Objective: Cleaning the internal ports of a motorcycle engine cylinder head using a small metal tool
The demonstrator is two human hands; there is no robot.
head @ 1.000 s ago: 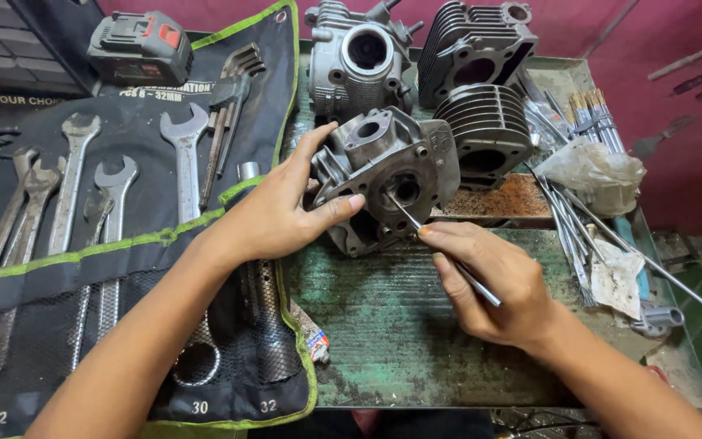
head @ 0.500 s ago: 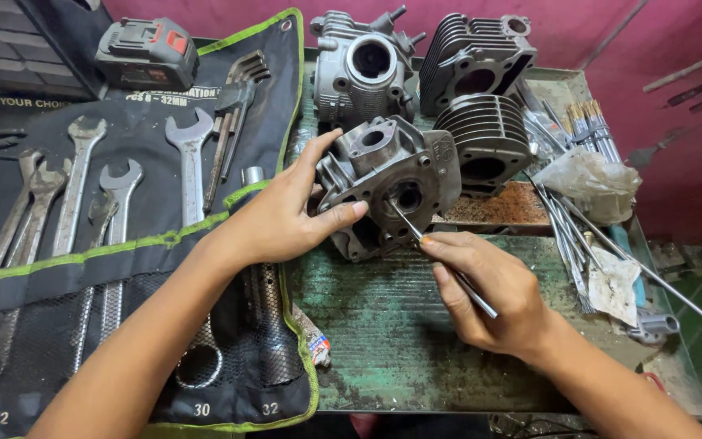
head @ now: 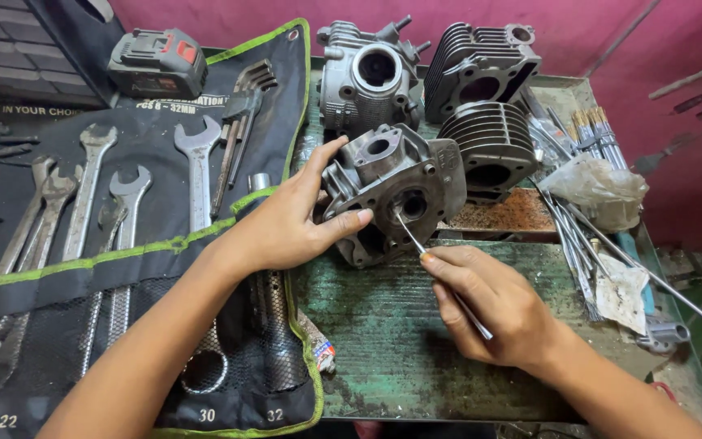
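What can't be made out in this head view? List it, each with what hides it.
- Tip of the thin metal rod: head view, lost inside the round bore of the grey cast-metal cylinder head.
- Rod's rear end: covered by the right hand.
- Cylinder head's near-left face: behind the left hand.
- Lower spanner ends: tucked into the black tool roll pockets.

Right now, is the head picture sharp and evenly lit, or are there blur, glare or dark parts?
Head view: mostly sharp; the engine part and both hands, left and right, are in focus; light is soft and even, with only faint shine on the wrenches; the bottom left of the tool roll is darker; straight edges bend slightly near the corners, a wide-lens effect.
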